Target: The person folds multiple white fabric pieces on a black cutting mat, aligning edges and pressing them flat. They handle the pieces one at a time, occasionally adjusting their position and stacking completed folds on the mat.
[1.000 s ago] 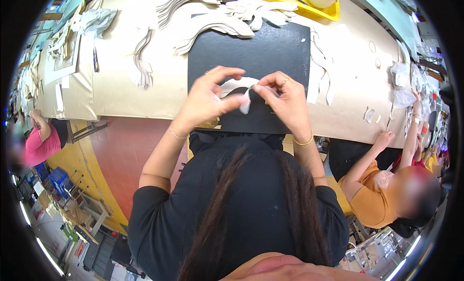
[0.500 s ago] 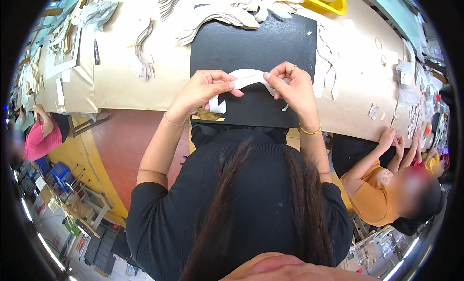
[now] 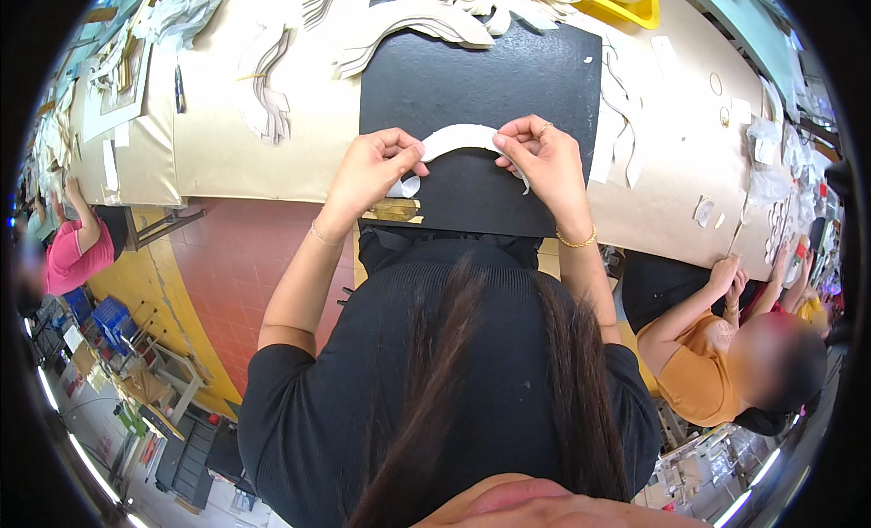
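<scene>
A curved white strip [image 3: 458, 136] arches between both hands above a black mat [image 3: 481, 83] on the workbench. My left hand [image 3: 372, 170] pinches the strip's left end, where a small flap hangs down. My right hand [image 3: 543, 161] pinches its right end between thumb and fingers; a thin tail hangs from there too. Both hands hover over the near half of the mat, about a hand's width apart.
Piles of curved beige cut pieces [image 3: 399, 15] lie at the mat's far edge and to its left [image 3: 263, 92]. A yellow tray [image 3: 635, 6] stands at the back right. A person in orange [image 3: 708, 365] works at my right; another in pink [image 3: 77, 251] sits far left.
The hands have drawn apart, stretching the white strip into a wider arch. The strip started bunched between close fingers; its left flap now hangs lower.
</scene>
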Action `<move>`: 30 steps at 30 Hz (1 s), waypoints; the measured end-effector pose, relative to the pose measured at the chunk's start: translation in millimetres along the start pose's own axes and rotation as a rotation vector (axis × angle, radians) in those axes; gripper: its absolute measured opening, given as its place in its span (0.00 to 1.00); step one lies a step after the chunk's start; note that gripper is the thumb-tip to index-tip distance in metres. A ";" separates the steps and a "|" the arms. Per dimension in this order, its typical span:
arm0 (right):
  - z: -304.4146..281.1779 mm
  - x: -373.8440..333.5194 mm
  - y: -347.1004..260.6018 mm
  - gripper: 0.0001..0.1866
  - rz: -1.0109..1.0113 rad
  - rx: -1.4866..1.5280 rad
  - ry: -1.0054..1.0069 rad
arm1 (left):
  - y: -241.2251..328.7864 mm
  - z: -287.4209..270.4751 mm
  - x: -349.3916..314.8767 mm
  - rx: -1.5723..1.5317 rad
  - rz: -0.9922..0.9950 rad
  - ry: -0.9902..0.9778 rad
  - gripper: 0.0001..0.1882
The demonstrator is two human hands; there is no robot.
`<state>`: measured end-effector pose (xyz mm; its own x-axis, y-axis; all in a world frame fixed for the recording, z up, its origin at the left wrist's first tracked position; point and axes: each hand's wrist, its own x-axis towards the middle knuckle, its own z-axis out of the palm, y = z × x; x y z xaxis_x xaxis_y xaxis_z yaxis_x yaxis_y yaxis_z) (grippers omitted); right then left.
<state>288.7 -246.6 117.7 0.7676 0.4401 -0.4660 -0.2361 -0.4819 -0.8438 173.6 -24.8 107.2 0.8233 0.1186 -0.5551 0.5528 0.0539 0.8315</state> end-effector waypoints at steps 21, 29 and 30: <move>19.4 10.3 12.9 0.09 -0.224 -0.335 0.145 | -0.8 15.9 -6.1 0.571 0.125 0.232 0.11; 22.3 10.1 16.6 0.09 -0.226 -0.370 0.170 | -2.3 15.8 -4.1 0.588 0.121 0.217 0.12; 22.3 9.9 16.5 0.09 -0.226 -0.373 0.169 | -3.0 16.0 -3.8 0.582 0.141 0.224 0.12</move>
<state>279.1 -233.3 93.3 0.8688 0.4504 -0.2057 0.1544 -0.6412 -0.7517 170.8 -41.3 106.4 0.8811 0.2933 -0.3710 0.4727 -0.5170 0.7137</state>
